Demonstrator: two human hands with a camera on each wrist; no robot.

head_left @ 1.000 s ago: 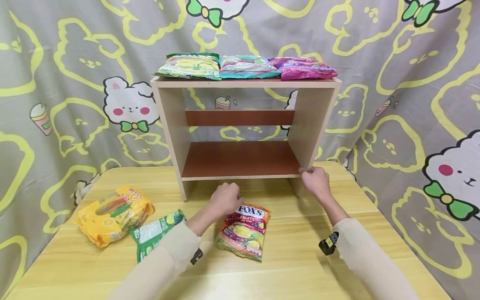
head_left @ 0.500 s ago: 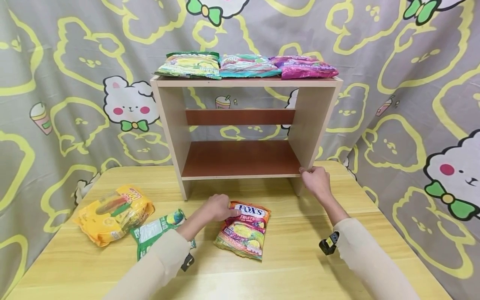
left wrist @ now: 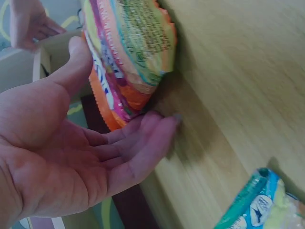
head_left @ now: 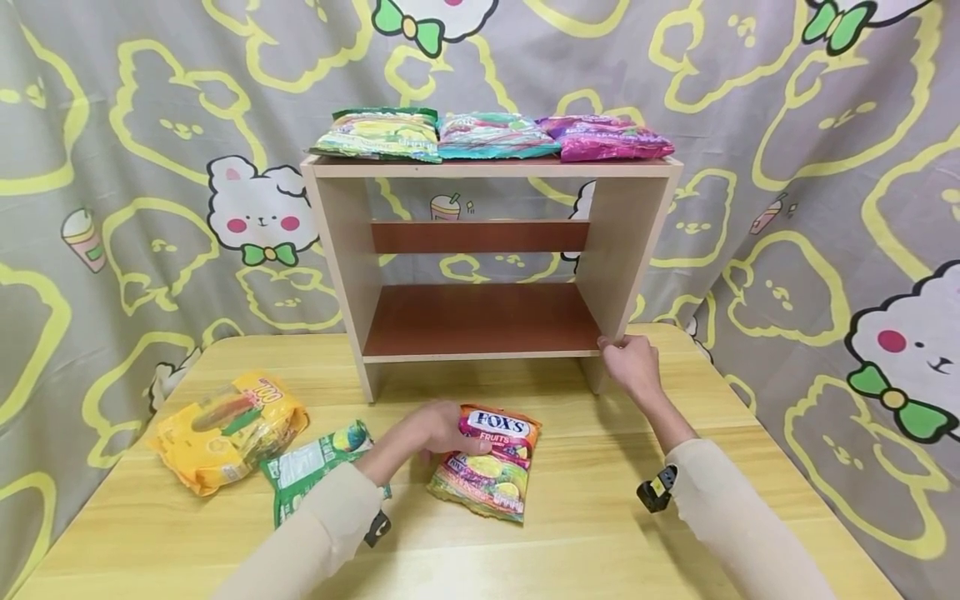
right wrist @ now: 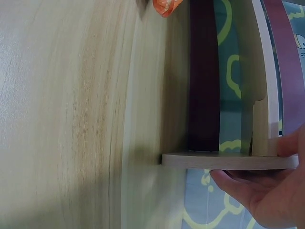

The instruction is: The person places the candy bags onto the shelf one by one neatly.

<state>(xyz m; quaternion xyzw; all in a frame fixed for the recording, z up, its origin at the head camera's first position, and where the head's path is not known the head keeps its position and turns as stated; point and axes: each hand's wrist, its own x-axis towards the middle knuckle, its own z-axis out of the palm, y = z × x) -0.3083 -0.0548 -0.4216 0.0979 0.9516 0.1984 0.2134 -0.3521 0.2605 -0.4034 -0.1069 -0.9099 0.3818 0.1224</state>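
- Across the near half, pale yellow table (head_left: 592,517), grain running left to right, soft sheen near the front, far corners rounded.
- Behind and along both sides, grey curtain (head_left: 165,92) in loose folds, printed with yellow outlines, white rabbits in green bows and pink-and-yellow cups.
- At far centre, standing on the table, cream shelf (head_left: 480,321) with red-brown boards, open at the back, with curtain showing through.
- Along the shelf's top, left to right in a touching row, green-edged bag (head_left: 378,133), teal bag (head_left: 495,137) and purple bag (head_left: 611,137), all lying down.
- On the table at near centre, in front of the shelf, Fox's bag (head_left: 487,483), printed face up, lettered end to the far side.
- At its left edge, left hand (head_left: 438,427), thumb over the face, fingers loosely curved beside and below; whether clamped on it, cannot tell.
- At the shelf's right panel, right hand (head_left: 633,367), clamped on the wood, thumb inside, fingers outside.
- On the table at left, yellow pack (head_left: 225,437), and just right of it green pack (head_left: 315,467), partly behind the left arm.
- Over both forearms, cream sleeves (head_left: 742,517).
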